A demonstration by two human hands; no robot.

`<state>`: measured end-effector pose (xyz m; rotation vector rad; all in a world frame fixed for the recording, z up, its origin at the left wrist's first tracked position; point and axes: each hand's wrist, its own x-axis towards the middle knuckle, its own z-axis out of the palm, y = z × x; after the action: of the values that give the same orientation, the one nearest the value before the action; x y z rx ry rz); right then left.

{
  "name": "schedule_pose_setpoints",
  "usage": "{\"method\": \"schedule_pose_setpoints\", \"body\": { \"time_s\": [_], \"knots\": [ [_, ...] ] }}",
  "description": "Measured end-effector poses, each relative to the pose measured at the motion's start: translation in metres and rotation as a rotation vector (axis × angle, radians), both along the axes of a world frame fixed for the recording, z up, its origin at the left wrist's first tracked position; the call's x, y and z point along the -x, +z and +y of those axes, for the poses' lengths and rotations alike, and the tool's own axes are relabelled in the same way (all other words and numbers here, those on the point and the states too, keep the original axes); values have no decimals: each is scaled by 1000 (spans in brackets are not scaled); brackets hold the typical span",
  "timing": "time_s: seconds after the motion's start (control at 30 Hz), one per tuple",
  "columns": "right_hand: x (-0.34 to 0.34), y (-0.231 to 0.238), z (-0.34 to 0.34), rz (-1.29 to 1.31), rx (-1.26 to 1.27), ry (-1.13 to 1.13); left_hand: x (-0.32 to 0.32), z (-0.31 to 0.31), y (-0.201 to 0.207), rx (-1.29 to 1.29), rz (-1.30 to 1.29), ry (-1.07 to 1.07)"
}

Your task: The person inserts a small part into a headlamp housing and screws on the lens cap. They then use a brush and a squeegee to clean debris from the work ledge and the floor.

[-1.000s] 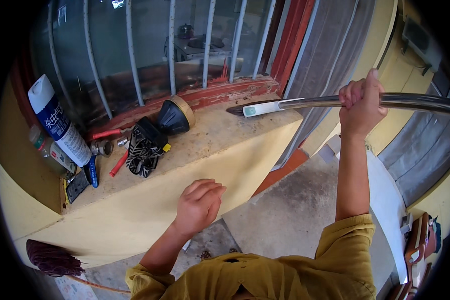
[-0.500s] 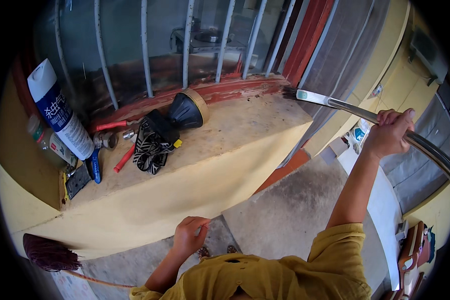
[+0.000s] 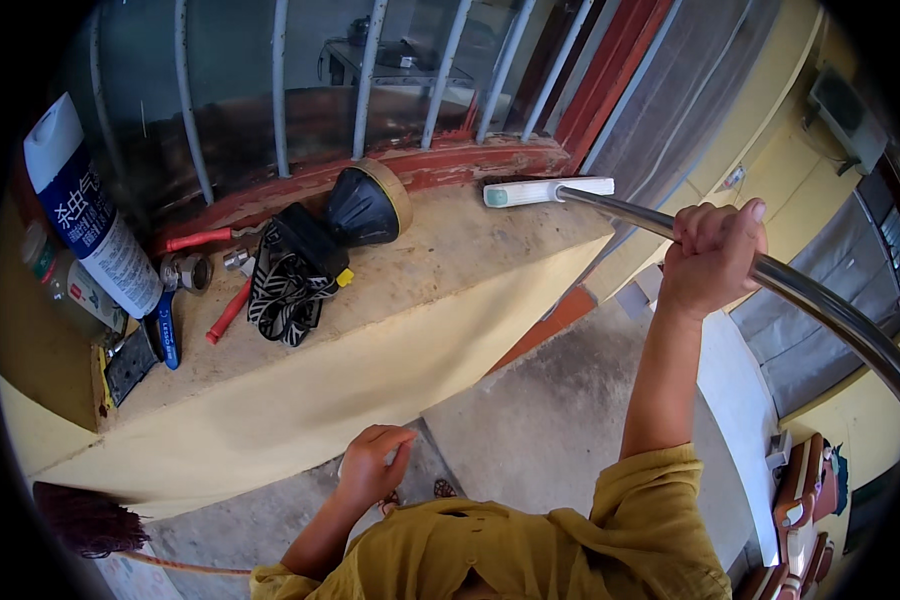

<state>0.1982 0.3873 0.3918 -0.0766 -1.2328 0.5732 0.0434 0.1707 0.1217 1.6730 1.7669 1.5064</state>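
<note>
My right hand (image 3: 715, 258) is wrapped round the shiny metal handle of a broom (image 3: 548, 191). The broom's white head lies on the far right part of the window ledge (image 3: 440, 255), against the red window frame, with dark bristles just showing behind it. My left hand (image 3: 374, 462) hangs low in front of my shirt, below the ledge. Its fingers are loosely curled, and I see nothing in them. Left of the broom head, a black headlamp (image 3: 368, 207) with a patterned strap lies on the ledge.
Red-handled tools (image 3: 228, 312), metal fittings (image 3: 187, 271), a spray can (image 3: 90, 215), a glass bottle (image 3: 78, 290) and a blue-handled scraper (image 3: 168, 330) crowd the ledge's left end. Window bars (image 3: 363, 80) rise behind. A dark mop (image 3: 90, 520) stands at lower left. Suitcases (image 3: 798, 500) are at lower right.
The broom head has moved left along the ledge and turned so that its long side shows. My right hand has moved left and slightly down with the handle. My left hand stays low.
</note>
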Motion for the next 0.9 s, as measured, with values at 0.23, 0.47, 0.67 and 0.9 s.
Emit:
{"method": "schedule_pose_setpoints", "body": {
  "time_s": [0.23, 0.47, 0.67, 0.9],
  "knots": [
    [-50, 24, -23, -100, -3, 155, 7, -5, 2, 3, -5, 23],
    [-61, 51, -24, 16, -73, -61, 8, -10, -1, 45, -20, 18],
    [-24, 39, -10, 86, 9, 127, 4, -6, 13, -38, 73, 47],
    [-14, 26, -30, -65, 1, 251, 26, 5, 77, -259, 214, 153]
  ]
}}
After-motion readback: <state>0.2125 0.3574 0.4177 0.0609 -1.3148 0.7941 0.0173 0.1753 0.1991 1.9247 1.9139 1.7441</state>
